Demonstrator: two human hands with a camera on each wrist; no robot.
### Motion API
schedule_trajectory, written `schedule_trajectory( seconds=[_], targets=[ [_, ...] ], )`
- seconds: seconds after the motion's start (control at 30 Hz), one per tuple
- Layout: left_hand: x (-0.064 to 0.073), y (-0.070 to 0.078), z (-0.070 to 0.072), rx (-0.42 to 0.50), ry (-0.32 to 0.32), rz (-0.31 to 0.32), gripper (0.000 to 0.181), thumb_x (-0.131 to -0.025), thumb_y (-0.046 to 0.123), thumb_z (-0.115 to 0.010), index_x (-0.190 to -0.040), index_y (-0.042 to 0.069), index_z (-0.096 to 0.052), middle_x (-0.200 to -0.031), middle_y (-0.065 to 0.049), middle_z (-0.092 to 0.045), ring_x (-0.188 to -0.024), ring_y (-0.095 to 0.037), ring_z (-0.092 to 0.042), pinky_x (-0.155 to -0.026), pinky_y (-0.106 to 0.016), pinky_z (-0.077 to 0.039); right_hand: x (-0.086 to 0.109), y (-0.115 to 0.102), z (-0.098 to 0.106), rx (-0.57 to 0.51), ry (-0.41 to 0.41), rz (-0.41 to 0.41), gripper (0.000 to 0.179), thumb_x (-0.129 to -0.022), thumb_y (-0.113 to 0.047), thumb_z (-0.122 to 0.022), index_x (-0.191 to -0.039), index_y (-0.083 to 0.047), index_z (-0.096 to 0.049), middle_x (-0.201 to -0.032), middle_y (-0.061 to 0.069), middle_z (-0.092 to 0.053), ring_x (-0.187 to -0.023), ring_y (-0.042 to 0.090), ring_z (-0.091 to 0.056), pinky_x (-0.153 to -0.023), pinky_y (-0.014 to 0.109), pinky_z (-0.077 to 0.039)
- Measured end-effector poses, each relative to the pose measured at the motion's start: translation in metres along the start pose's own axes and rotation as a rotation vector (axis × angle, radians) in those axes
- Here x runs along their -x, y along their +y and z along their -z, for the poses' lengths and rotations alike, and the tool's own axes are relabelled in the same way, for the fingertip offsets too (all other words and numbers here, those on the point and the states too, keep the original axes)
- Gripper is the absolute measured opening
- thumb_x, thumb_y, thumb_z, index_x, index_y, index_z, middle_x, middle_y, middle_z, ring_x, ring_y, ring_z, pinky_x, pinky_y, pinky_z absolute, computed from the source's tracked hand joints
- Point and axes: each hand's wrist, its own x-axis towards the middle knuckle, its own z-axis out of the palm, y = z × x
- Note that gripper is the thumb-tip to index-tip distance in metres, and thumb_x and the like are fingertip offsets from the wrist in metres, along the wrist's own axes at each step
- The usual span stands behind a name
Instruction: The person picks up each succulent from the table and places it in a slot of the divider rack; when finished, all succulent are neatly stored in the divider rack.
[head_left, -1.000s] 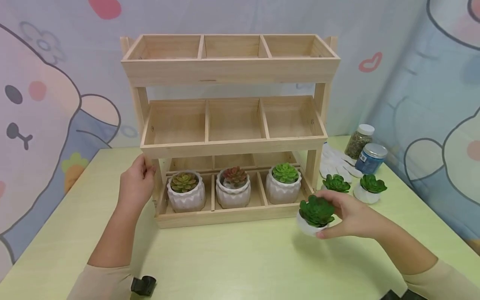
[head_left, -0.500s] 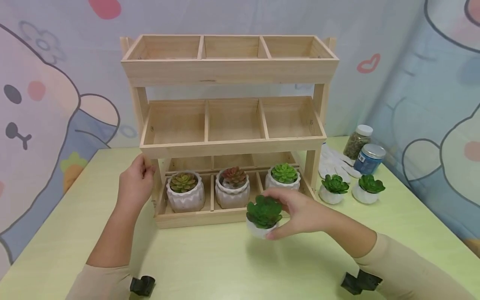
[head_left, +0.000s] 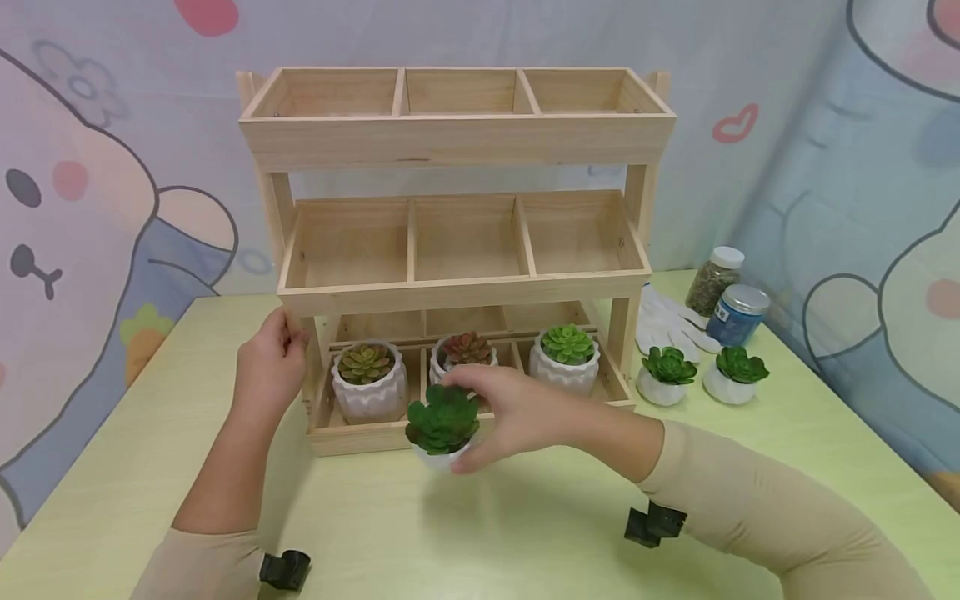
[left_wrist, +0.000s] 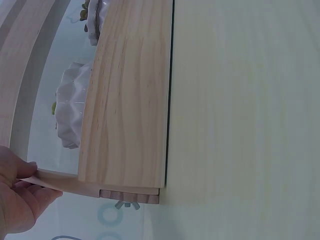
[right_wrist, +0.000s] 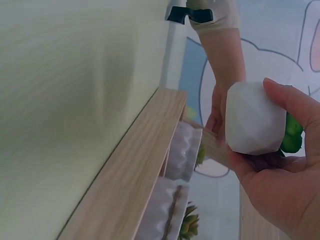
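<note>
My right hand (head_left: 517, 417) grips a small white pot with a dark green succulent (head_left: 442, 419), held in the air in front of the lowest tier. In the right wrist view the white pot (right_wrist: 255, 119) sits between thumb and fingers. With my left hand (head_left: 272, 362) I pinch the left upright of the wooden three-tier shelf (head_left: 457, 143); the left wrist view shows the fingers around this thin wooden post (left_wrist: 70, 183). The bottom tier holds a yellowish succulent (head_left: 369, 383) on the left, a reddish one (head_left: 467, 348) in the middle, partly hidden, and a bright green one (head_left: 567, 358) on the right.
Two more green succulents in white pots, a left one (head_left: 665, 375) and a right one (head_left: 735, 375), stand right of the shelf. Behind them lie white gloves (head_left: 671, 323), a blue jar (head_left: 737, 315) and a white-capped jar (head_left: 714, 281). A printed cloth hangs behind.
My right hand has carried the green succulent leftward along the shelf's front, from the right end to before the middle pot. My left hand has kept its place on the upright.
</note>
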Motion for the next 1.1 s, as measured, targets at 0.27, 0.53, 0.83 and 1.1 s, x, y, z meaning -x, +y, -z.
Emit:
schedule_trajectory(
  seconds=[0.27,0.53,0.83,1.1],
  targets=[
    [0.001,-0.001,-0.003,0.009,-0.004,0.003,0.012,-0.096,0.007,-0.048,-0.104,-0.002,-0.05,-0.097,-0.023,-0.064,-0.086,-0.038,-0.061,-0.066,-0.049,-0.05,-0.033,-0.028,0.003,0.11,0.022,0.024,0.062,-0.067,-0.019,-0.085,-0.119,-0.008,-0.052,-0.109,-0.004,-0.056,-0.099,0.009,-0.054,-0.084,0.025,-0.047],
    [0.002,-0.003,-0.003,0.015,-0.011,0.022,0.015,-0.096,0.006,-0.047,-0.108,-0.002,-0.05,-0.103,-0.024,-0.063,-0.094,-0.04,-0.06,-0.074,-0.051,-0.051,-0.073,-0.054,0.021,-0.005,0.028,0.113,0.06,-0.067,-0.007,-0.083,-0.116,0.001,-0.05,-0.107,0.006,-0.057,-0.097,0.014,-0.056,-0.085,0.023,-0.048],
    [0.001,-0.005,0.001,-0.028,0.033,-0.034,0.006,-0.094,0.004,-0.051,-0.099,0.0,-0.049,-0.071,-0.014,-0.052,-0.067,-0.03,-0.05,-0.056,-0.038,-0.04,-0.125,-0.073,0.045,0.052,0.189,0.14,0.06,-0.063,-0.01,-0.086,-0.112,-0.002,-0.052,-0.104,0.005,-0.058,-0.095,0.013,-0.056,-0.082,0.019,-0.046],
    [-0.001,-0.002,0.0,0.007,-0.003,-0.001,0.023,-0.095,0.005,-0.05,-0.117,-0.002,-0.05,-0.101,-0.023,-0.064,-0.089,-0.036,-0.059,-0.073,-0.05,-0.049,-0.156,-0.071,0.062,0.096,0.254,0.096,0.061,-0.067,-0.014,-0.084,-0.116,-0.003,-0.051,-0.105,0.004,-0.059,-0.092,0.013,-0.056,-0.078,0.018,-0.046]
  ],
)
